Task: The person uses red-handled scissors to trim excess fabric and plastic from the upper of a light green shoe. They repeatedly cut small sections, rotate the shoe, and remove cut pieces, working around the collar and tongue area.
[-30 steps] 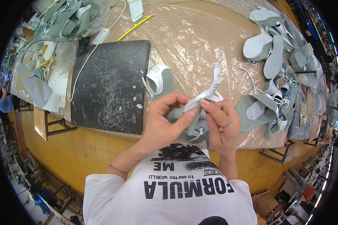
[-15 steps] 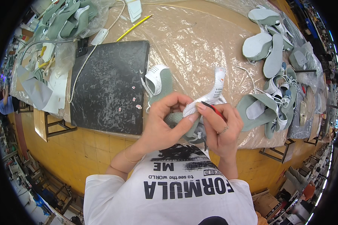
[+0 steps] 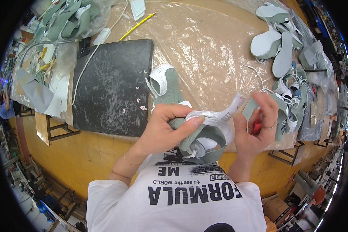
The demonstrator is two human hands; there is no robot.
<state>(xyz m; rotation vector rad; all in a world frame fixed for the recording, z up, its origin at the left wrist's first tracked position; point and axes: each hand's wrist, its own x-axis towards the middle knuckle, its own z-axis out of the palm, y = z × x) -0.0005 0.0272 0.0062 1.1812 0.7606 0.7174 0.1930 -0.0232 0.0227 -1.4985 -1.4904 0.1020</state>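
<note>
Fingers of left hand pinched white tongue of green shoe upper at table edge; right hand gripped small red tool. Finished uppers piled right; this one seemingly mid-work.

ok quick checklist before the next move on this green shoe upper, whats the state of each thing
1. Left hand grips the green shoe upper: ok, fingers wrap it with the thumb on top.
2. White tongue strip pulled free of the upper: ok, it sticks up between the hands.
3. Right hand has its tool ready: cannot tell, only a small red thing shows in the palm.
4. Work held over the table: not ok, it hangs at the near edge above the lap.
5. Spare upper within reach: ok, beside the black mat.
</note>
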